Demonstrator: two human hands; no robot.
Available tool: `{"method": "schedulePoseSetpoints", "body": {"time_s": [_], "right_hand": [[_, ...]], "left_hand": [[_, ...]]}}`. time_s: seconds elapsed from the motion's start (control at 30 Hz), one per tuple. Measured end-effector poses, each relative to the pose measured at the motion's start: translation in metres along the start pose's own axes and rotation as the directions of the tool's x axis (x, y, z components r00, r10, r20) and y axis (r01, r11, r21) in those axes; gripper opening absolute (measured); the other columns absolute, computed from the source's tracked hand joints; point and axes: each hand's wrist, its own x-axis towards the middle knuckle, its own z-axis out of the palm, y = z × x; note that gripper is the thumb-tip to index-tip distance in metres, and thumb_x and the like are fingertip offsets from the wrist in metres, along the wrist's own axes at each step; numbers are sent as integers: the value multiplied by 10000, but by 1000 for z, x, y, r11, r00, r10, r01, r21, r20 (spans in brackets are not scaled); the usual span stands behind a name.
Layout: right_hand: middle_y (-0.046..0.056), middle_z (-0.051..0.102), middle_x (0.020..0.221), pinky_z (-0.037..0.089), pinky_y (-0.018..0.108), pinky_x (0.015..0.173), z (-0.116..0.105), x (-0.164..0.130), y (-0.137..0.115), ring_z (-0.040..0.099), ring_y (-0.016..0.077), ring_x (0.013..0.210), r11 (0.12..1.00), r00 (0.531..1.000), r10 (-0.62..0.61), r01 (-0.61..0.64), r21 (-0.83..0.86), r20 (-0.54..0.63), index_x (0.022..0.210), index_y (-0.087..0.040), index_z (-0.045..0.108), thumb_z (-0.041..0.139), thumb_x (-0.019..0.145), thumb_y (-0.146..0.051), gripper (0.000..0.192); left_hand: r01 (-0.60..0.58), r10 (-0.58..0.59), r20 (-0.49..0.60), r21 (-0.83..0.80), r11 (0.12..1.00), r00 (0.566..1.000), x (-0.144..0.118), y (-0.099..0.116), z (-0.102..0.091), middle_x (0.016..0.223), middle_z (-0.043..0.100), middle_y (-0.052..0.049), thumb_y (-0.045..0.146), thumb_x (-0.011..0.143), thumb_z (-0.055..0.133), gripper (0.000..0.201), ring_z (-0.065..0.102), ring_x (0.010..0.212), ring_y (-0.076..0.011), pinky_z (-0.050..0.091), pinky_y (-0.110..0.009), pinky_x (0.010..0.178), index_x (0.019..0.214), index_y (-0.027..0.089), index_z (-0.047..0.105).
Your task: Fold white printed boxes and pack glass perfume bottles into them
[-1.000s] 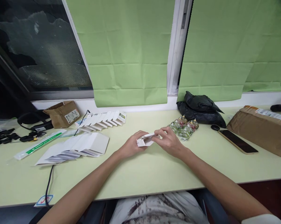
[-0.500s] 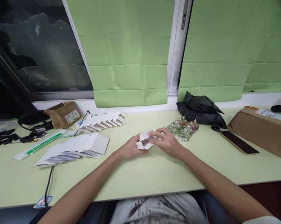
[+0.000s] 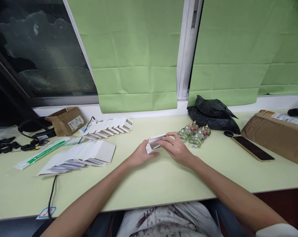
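Small white carton [image 3: 154, 144], held just above the middle of the pale green bench [image 3: 149, 184], has its end flap open; the left hand [image 3: 139, 155] closes on its near-left end, the right hand [image 3: 176, 149] pinches its far side, glass bottles [image 3: 194, 135] nearby.

Flattened white cartons [image 3: 84, 157] are lying fanned out at the left of a pale green table [image 3: 149, 184], with a second row of folded cartons [image 3: 109, 127] sitting farther back beside a torn brown cardboard box [image 3: 66, 120]. At the right, a dark phone [image 3: 253, 148] is resting near a brown parcel [image 3: 275, 135], while small glass bottles [image 3: 194, 134] are clustering before a black plastic bag [image 3: 213, 115] under green blinds [image 3: 136, 56].
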Motion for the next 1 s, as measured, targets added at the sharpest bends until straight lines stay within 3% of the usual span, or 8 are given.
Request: {"method": "schedulePoseSetpoints", "body": {"time_s": [0.1, 0.17, 0.33, 0.5, 0.6, 0.73, 1.0], "right_hand": [[75, 726, 1122, 491, 469, 1003, 4, 0, 1, 555, 268, 1130, 998, 995, 46, -43, 40, -91, 1347, -250, 587, 539, 1031, -152, 335], [72, 734, 1106, 495, 468, 986, 5, -1, 2, 573, 265, 1086, 997, 990, 72, -67, 40, -121, 1316, -253, 609, 554, 1030, -169, 303], [80, 718, 1113, 504, 459, 954, 6, -4, 5, 568, 262, 1050, 994, 985, 108, -111, -19, -133, 1279, -289, 666, 562, 1014, -148, 317], [93, 683, 1202, 493, 492, 998, 5, -2, 3, 559, 279, 1103, 988, 981, 155, -153, 32, -113, 1428, -307, 559, 537, 1028, -187, 418], [129, 598, 1329, 460, 537, 1054, 9, -1, 4, 525, 313, 1221, 967, 956, 250, -240, 81, -155, 1497, -270, 446, 560, 1029, -299, 482], [153, 530, 1322, 490, 531, 1036, 18, -4, 12, 514, 318, 1240, 918, 895, 388, -355, 177, -218, 1431, -233, 446, 612, 993, -349, 483], [107, 506, 1294, 569, 467, 973, 29, -10, 17, 612, 237, 1096, 800, 852, 519, -454, 394, -73, 1379, -265, 479, 582, 1003, -299, 391]], "left_hand": [[66, -64, 40, -59, 996, 997, 1, 5, 4, 1127, 714, -82, 434, 852, 773, 516, 670, 986, -241, 550, -356, 851, 1266, 167, 622], [72, -72, 2, -16, 997, 997, 0, 10, 4, 1113, 709, -71, 441, 852, 774, 483, 653, 962, -231, 536, -339, 825, 1228, 175, 629], [-8, 27, -99, 185, 983, 995, -3, 19, -2, 1124, 668, -45, 447, 944, 656, 366, 584, 926, -188, 468, -285, 729, 1238, 236, 599], [-60, 89, -145, 193, 979, 985, -2, 15, -3, 1189, 623, -39, 423, 969, 634, 382, 588, 923, -163, 477, -271, 742, 1304, 275, 524], [-64, 101, -181, 197, 978, 978, 0, 9, -2, 1199, 616, -37, 410, 981, 629, 389, 604, 975, -166, 495, -296, 857, 1325, 285, 498], [-67, 113, -236, 195, 979, 965, 3, 1, -5, 1187, 621, -47, 406, 986, 626, 405, 628, 996, -172, 510, -324, 897, 1337, 277, 470], [-44, 86, -274, 157, 987, 958, 8, -14, -8, 1213, 614, -73, 404, 990, 624, 519, 652, 994, -171, 539, -336, 882, 1412, 278, 351]]}}
